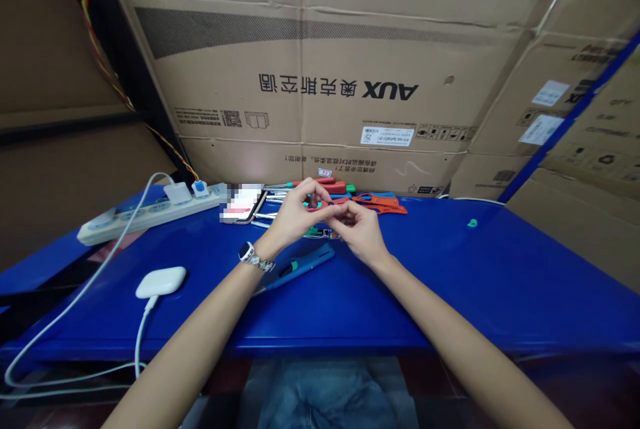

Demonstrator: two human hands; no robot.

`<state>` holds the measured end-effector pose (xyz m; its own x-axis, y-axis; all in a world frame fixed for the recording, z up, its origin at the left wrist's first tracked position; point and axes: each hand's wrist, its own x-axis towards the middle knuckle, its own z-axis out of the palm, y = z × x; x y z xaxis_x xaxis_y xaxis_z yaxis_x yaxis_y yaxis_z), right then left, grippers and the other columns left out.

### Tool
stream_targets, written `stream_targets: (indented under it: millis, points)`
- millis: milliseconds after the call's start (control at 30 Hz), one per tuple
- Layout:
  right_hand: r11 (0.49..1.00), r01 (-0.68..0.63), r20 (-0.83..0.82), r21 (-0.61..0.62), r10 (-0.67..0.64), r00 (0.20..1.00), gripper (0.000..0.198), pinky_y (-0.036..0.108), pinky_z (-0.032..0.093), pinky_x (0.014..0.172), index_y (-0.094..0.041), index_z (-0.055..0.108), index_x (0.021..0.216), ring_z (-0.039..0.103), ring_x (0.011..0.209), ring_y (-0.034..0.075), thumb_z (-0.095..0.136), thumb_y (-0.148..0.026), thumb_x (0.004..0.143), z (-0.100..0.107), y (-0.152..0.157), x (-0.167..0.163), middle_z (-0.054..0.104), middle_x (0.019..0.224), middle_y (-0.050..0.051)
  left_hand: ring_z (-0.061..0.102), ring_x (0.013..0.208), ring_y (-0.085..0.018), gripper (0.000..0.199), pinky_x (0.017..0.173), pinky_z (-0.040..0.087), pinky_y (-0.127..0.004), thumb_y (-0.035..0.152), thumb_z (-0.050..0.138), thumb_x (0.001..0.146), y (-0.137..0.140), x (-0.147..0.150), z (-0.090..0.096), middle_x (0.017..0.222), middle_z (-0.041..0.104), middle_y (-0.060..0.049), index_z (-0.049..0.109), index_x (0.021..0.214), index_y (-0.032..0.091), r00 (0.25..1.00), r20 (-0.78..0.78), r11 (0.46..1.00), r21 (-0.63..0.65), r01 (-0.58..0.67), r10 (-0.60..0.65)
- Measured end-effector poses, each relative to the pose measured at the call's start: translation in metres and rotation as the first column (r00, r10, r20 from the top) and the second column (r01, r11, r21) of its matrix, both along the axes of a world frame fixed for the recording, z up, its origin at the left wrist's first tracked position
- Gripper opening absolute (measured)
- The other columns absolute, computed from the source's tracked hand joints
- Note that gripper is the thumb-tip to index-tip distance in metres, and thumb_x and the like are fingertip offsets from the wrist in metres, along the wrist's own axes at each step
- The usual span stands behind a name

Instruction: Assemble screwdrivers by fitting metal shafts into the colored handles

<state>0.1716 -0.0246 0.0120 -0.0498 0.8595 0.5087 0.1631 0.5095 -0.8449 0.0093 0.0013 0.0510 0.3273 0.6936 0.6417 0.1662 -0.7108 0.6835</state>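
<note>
Both hands meet above the middle of the blue table [450, 282]. My left hand [295, 212], with a watch on its wrist, pinches one end of a small red plastic part [327, 204]. My right hand [357, 229] grips the other end, fingers curled. Just beneath the hands lies a small green and metal piece [316, 232], partly hidden. A blue-handled tool [300, 268] rests on the table right below my left wrist.
Red and blue tools [380, 202] lie at the table's back edge beside a phone [243, 206]. A power strip [150, 210] and a white charger [161, 281] with cables sit left. A tiny green piece [472, 222] lies right. Cardboard boxes [320, 82] wall the back.
</note>
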Motion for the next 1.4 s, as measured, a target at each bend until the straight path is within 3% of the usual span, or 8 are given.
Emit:
stream_targets:
  millis: [133,267,433,533,767,967,1167,1400]
  points:
    - [0.998,-0.06,0.098,0.034,0.056,0.994,0.025,0.026,0.05,0.056,-0.017,0.065,0.083,0.063,0.056,0.015,0.066,-0.042,0.086,0.004,-0.004,0.005,0.072,0.077,0.004,0.057,0.086,-0.017,0.025,0.072,0.046,-0.029,0.039,0.064,0.089,-0.003,-0.004,0.005,0.093,0.06,-0.006,0.072,0.101,0.019,0.991,-0.095,0.995,0.005,0.096,-0.095]
    - [0.996,-0.061,0.204,0.059,0.048,0.978,0.021,0.026,0.05,0.056,-0.017,0.069,0.092,0.064,0.059,0.015,0.061,-0.037,0.088,0.009,-0.01,0.006,0.073,0.081,0.004,0.057,0.085,-0.017,0.02,0.074,0.046,-0.03,0.036,0.065,0.089,-0.002,-0.005,0.005,0.088,0.06,-0.005,0.073,0.091,0.018,0.989,-0.086,0.992,0.001,0.123,-0.123]
    - [0.998,0.041,0.069,0.05,-0.045,0.997,0.029,0.025,0.049,0.057,-0.018,0.065,0.087,0.062,0.059,0.015,0.076,-0.043,0.076,0.004,-0.005,0.0,0.071,0.073,0.001,0.053,0.072,-0.013,0.026,0.067,0.042,-0.027,0.037,0.078,0.077,0.001,0.001,-0.001,0.081,0.057,-0.001,0.062,0.075,0.016,1.0,0.001,0.999,-0.026,0.023,-0.023]
    - [0.999,0.024,0.06,0.027,-0.026,0.998,0.03,0.026,0.048,0.055,-0.018,0.061,0.075,0.062,0.057,0.015,0.072,-0.045,0.078,0.004,-0.003,0.001,0.068,0.067,0.002,0.053,0.074,-0.014,0.023,0.067,0.043,-0.027,0.038,0.073,0.081,-0.001,0.0,0.001,0.085,0.058,-0.003,0.066,0.084,0.016,0.999,-0.032,1.0,-0.022,0.016,-0.017]
    - [0.998,-0.045,0.236,0.047,0.033,0.971,0.022,0.025,0.045,0.053,-0.017,0.068,0.095,0.063,0.06,0.015,0.06,-0.036,0.088,0.011,-0.01,0.005,0.071,0.077,0.004,0.058,0.087,-0.017,0.018,0.077,0.046,-0.031,0.034,0.064,0.09,-0.001,-0.005,0.004,0.088,0.061,-0.005,0.072,0.09,0.018,0.989,-0.095,0.993,0.006,0.115,-0.114]
    - [0.999,0.012,0.133,0.03,-0.016,0.991,0.026,0.026,0.049,0.057,-0.018,0.065,0.082,0.062,0.061,0.015,0.071,-0.043,0.079,0.006,-0.004,0.0,0.07,0.074,0.002,0.052,0.071,-0.013,0.026,0.065,0.042,-0.027,0.037,0.075,0.08,0.0,0.001,-0.002,0.079,0.056,-0.001,0.06,0.076,0.016,1.0,-0.022,0.999,-0.029,-0.016,0.015]
    - [0.996,-0.087,0.182,0.01,0.084,0.98,0.021,0.027,0.049,0.056,-0.017,0.068,0.087,0.063,0.059,0.015,0.059,-0.036,0.088,0.011,-0.007,0.005,0.071,0.079,0.005,0.057,0.089,-0.017,0.02,0.078,0.045,-0.031,0.033,0.06,0.092,-0.001,-0.006,0.004,0.093,0.061,-0.006,0.071,0.101,0.02,0.987,-0.121,0.994,0.021,0.108,-0.104]
    - [1.0,-0.027,0.066,0.009,0.027,0.997,0.026,0.024,0.049,0.055,-0.018,0.065,0.093,0.062,0.058,0.014,0.075,-0.036,0.077,0.006,-0.003,0.002,0.069,0.075,0.001,0.054,0.074,-0.014,0.024,0.068,0.043,-0.027,0.038,0.072,0.082,0.0,0.0,-0.001,0.082,0.058,-0.001,0.061,0.082,0.017,0.999,-0.046,0.999,-0.032,0.002,-0.003]
